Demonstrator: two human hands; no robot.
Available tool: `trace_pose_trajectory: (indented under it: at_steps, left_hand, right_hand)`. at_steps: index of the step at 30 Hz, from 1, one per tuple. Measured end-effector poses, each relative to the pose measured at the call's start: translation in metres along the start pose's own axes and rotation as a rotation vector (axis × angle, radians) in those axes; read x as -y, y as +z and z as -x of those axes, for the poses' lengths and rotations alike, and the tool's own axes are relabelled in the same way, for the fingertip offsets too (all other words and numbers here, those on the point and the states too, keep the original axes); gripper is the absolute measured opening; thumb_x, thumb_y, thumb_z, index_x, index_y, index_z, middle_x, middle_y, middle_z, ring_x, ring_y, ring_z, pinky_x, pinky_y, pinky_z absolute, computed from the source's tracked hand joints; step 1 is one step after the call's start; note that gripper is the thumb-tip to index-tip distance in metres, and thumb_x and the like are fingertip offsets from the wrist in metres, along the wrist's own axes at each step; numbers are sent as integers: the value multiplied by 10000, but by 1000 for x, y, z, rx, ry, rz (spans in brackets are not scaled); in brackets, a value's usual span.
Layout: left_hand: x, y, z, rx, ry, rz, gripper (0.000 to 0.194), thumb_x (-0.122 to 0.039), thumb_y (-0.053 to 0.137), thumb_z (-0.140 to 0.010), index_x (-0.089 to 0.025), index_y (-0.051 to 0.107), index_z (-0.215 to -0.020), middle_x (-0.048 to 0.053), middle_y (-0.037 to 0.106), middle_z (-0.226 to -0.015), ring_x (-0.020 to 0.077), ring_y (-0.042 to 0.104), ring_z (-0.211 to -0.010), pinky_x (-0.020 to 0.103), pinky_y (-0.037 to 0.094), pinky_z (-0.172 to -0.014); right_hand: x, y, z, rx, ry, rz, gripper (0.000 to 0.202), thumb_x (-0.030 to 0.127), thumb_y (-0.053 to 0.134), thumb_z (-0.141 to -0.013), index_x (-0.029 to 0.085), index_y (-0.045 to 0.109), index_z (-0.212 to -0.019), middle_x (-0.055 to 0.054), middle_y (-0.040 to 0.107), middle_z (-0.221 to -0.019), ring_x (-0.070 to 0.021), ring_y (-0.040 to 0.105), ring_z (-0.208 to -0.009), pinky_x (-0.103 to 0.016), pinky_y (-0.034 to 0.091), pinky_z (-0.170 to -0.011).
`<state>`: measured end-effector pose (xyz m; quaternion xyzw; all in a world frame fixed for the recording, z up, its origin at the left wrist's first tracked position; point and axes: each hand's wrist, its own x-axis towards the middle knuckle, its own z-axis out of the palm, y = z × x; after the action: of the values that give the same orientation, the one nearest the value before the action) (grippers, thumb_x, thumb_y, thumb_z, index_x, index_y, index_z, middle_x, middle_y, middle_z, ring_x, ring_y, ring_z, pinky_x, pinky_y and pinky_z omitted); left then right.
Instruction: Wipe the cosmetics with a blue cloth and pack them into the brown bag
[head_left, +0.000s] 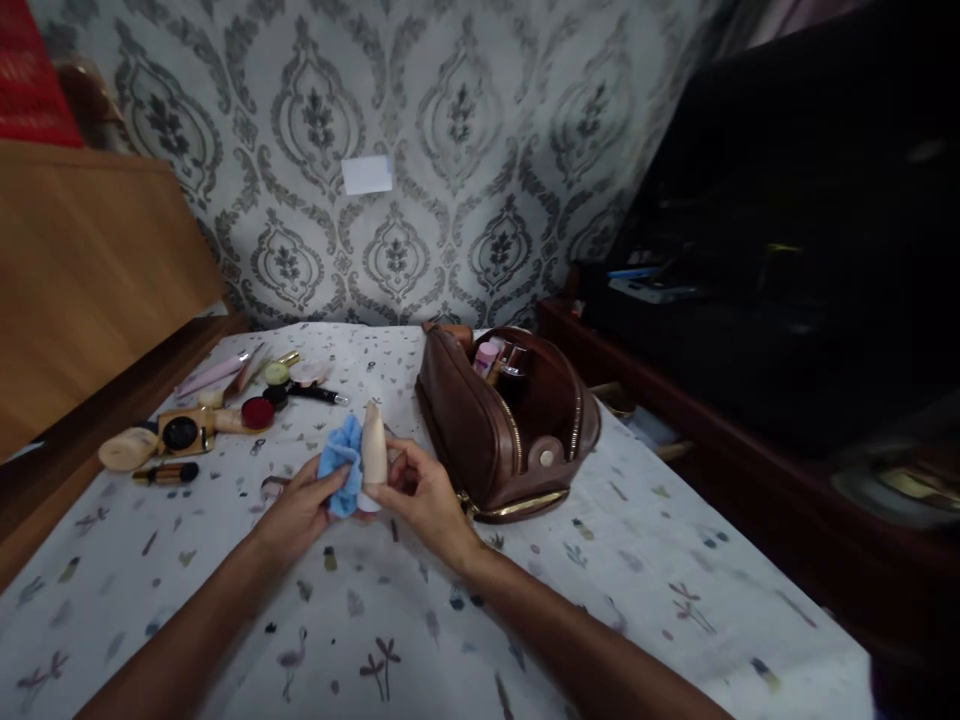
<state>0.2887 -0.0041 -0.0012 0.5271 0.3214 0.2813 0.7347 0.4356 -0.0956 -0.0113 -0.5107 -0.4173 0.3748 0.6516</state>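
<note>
My left hand (304,500) grips a crumpled blue cloth (343,465) and presses it against a beige squeeze tube (373,450). The tube stands upright with its white cap end down. Fingers and thumb of my right hand (424,492) pinch it from the other side. Just right of my hands sits a brown leather makeup bag (469,430), unzipped. A pink-capped container (486,357) and other items show inside it; the rest of its contents are in shadow. Close behind my left hand lies a small brownish item (275,486), partly covered.
Several cosmetics lie at the left: a pink tube (214,373), a black pencil (319,393), a dark red round pot (257,413), a gold compact (180,432) and a round beige piece (127,449). A wooden panel (97,290) borders the left; dark furniture (750,300) stands right.
</note>
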Motion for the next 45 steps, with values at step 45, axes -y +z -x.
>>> trace_pose_trajectory:
  at_steps: [45]
  left_hand:
    - [-41,95,-41,333,1238,-1286,377,-137,475,-956,-207,524,-1322,100,593,-1341,229,515,-1309,363,395,-1112]
  right_hand:
    - [117,-118,-118,-169,59,1025,250,163,556,-882,98,685,-1085,-200,709,-1160,-298,678,-1102,-269,536,-762]
